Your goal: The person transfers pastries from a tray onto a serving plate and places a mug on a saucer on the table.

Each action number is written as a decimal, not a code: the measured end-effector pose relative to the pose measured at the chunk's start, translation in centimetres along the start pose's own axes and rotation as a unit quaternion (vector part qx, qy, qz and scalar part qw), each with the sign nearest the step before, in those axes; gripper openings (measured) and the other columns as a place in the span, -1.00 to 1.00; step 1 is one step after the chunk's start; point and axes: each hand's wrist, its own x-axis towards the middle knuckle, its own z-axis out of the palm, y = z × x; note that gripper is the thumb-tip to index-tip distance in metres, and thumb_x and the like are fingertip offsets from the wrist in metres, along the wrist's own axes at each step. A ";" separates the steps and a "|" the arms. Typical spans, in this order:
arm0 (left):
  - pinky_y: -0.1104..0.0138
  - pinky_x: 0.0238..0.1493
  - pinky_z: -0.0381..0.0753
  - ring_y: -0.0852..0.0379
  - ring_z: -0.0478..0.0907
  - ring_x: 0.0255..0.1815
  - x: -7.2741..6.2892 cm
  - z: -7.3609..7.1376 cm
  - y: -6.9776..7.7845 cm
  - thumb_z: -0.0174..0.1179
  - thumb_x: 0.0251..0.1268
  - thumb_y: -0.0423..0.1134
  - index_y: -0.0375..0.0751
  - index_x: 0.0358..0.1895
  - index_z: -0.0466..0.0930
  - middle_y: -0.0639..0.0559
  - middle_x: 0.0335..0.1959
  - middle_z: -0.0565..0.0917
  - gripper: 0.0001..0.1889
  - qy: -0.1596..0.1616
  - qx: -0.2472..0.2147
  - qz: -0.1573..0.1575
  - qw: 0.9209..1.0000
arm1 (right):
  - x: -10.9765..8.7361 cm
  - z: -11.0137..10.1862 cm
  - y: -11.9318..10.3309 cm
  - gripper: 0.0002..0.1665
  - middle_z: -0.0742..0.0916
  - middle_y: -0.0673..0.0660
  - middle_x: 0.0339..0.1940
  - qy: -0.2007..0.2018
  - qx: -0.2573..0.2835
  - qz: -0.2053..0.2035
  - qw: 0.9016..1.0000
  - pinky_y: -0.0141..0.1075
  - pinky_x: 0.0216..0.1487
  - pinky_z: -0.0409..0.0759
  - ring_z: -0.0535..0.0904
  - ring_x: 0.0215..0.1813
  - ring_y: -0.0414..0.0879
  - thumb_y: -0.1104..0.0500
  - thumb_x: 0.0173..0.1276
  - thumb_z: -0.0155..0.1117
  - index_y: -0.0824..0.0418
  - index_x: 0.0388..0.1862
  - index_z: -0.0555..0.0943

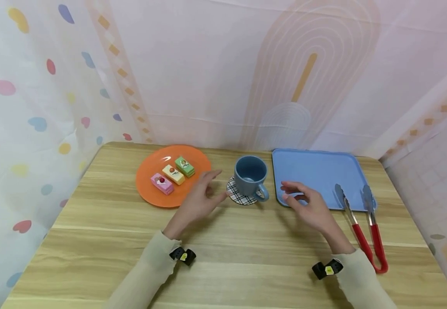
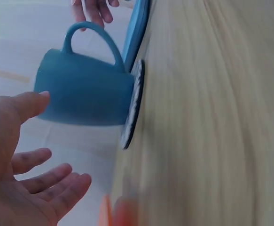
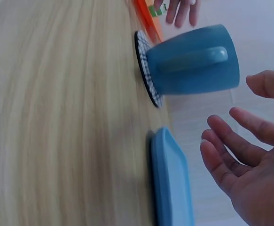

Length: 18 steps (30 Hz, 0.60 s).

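Observation:
A blue-grey mug stands upright on a round plaid coaster, its handle turned toward the front right. To the left of the mug is my left hand, thumb and fingers spread and holding nothing. My right hand hovers over the near left part of the blue tray, its fingers loosely bent and its grasp empty. Both wrist views show the mug between the hands, with a gap to the right hand's fingers.
On the left, an orange plate carries pink, yellow and green toy cake slices. Red-handled tongs lie at the right, their metal tips on the tray's near edge. A patterned cloth hangs behind the wooden table.

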 end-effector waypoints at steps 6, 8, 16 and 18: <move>-0.17 0.46 0.47 -0.16 0.33 0.47 -0.8 -2.2 -0.3 0.36 0.34 0.10 -0.03 0.57 0.24 -0.10 0.51 0.32 -0.19 0.038 0.046 0.027 0.998 | -0.4 -1.5 0.6 -0.45 0.64 0.27 0.31 0.025 -0.029 -0.035 0.999 -0.08 0.17 0.66 0.56 0.26 0.15 0.12 0.55 0.24 0.16 0.47 0.47; -0.18 0.50 0.42 -0.15 0.26 0.54 -1.2 -2.9 -0.5 0.36 0.33 0.13 -0.02 0.58 0.22 -0.09 0.55 0.27 -0.16 0.051 0.062 0.029 0.996 | -0.6 -2.1 0.7 -0.42 0.62 0.28 0.34 0.030 -0.039 -0.041 0.998 0.01 0.19 0.61 0.53 0.28 0.18 0.13 0.55 0.25 0.17 0.49 0.45; -0.29 0.57 0.18 -0.25 0.00 0.65 -2.4 -6.1 -1.7 0.36 0.35 0.07 -0.13 0.63 0.11 -0.20 0.63 0.11 -0.09 0.086 0.109 0.049 0.989 | -1.0 -4.3 1.1 -0.29 0.50 0.24 0.48 0.058 -0.087 -0.043 0.994 0.12 0.24 0.54 0.47 0.38 0.20 0.08 0.51 0.30 0.07 0.58 0.35; -0.32 0.54 0.19 -0.26 -0.01 0.64 -2.7 -6.8 -2.2 0.36 0.35 0.05 -0.13 0.64 0.08 -0.21 0.63 0.08 -0.09 0.092 0.116 0.056 0.987 | -1.1 -4.7 1.2 -0.24 0.46 0.24 0.52 0.059 -0.093 -0.044 0.993 0.12 0.26 0.52 0.44 0.41 0.21 0.08 0.49 0.32 0.06 0.60 0.31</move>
